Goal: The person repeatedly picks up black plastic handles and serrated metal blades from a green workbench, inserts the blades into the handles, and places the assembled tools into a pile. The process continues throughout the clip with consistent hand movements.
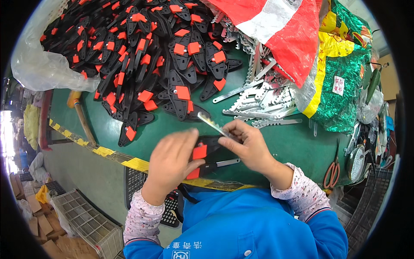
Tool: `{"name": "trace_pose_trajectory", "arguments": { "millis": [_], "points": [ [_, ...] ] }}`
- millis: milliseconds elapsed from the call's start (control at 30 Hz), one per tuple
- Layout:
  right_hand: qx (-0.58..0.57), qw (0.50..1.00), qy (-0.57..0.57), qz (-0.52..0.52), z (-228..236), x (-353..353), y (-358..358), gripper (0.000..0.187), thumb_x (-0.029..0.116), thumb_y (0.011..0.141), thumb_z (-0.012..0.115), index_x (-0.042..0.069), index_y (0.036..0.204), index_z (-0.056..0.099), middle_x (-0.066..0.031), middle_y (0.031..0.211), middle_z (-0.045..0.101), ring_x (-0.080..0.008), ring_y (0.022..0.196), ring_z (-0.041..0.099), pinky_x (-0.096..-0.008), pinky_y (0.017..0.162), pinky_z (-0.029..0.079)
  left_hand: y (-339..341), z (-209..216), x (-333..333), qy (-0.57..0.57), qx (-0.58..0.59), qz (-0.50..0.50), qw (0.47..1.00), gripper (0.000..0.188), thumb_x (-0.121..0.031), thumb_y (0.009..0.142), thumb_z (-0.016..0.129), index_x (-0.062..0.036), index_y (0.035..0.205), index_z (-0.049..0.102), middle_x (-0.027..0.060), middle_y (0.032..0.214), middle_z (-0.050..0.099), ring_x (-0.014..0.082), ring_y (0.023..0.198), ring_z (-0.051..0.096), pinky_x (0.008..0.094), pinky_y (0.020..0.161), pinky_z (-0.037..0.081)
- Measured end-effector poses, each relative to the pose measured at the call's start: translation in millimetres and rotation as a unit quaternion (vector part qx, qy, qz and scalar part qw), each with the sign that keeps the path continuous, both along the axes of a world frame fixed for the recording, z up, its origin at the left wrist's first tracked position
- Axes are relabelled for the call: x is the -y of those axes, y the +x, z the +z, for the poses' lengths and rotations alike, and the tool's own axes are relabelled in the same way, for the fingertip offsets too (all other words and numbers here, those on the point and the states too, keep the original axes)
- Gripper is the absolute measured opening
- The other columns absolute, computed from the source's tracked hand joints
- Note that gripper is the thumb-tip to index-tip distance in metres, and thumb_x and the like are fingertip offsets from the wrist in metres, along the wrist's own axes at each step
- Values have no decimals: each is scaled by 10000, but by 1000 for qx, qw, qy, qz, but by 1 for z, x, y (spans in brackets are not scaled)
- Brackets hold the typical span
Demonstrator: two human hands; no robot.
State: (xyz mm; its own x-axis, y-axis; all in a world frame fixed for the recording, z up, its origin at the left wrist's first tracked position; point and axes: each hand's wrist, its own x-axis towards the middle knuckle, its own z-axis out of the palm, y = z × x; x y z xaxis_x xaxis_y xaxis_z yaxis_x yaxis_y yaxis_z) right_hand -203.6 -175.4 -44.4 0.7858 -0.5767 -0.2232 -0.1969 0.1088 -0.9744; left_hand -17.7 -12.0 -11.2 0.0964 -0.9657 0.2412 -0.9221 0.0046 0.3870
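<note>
My right hand [246, 144] pinches a notched metal strip [214, 125] between thumb and fingers, its free end tilted up to the left. My left hand [171, 156], slightly blurred, has its fingers stretched out and its thumb apart, beside a black plastic part [210, 142] with a red tab [199, 152]. Whether the thumb touches the part I cannot tell. Nearer to me, a second red tab [193, 173] shows on a black piece with a metal strip [227, 162] sticking out to its right. My hands partly cover both pieces.
Black plastic parts with red tabs [177, 93] pile up at the far left. Loose notched metal strips [263, 103] lie beside them, under a red and white bag [293, 47]. A green bag [340, 103], scissors [332, 172] and a wooden-handled hammer [84, 121] are around the green table [293, 146].
</note>
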Motion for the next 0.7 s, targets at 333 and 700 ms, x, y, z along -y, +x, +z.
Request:
{"name": "trace_pose_trajectory", "arguments": {
  "millis": [333,700],
  "points": [
    [-1,940,-342,21,-4,24,-28,235,186,867,865,85,1066,792,-59,825,686,-249,714,688,-363,613,537,17,-17,-13,3,-115,50,992,653,-56,727,913,28,1315,640,208,1253,691,402,1115,686,447,948,578],
    [45,839,-528,122,7,23,-18,288,215,824,838,98,1023,665,-34,798,588,-230,728,680,-379,568,547,-3,-7,0,21,-75,-23,997,697,-66,699,917,25,1334,643,188,1223,685,370,1030,658,448,896,557]
  ]
}}
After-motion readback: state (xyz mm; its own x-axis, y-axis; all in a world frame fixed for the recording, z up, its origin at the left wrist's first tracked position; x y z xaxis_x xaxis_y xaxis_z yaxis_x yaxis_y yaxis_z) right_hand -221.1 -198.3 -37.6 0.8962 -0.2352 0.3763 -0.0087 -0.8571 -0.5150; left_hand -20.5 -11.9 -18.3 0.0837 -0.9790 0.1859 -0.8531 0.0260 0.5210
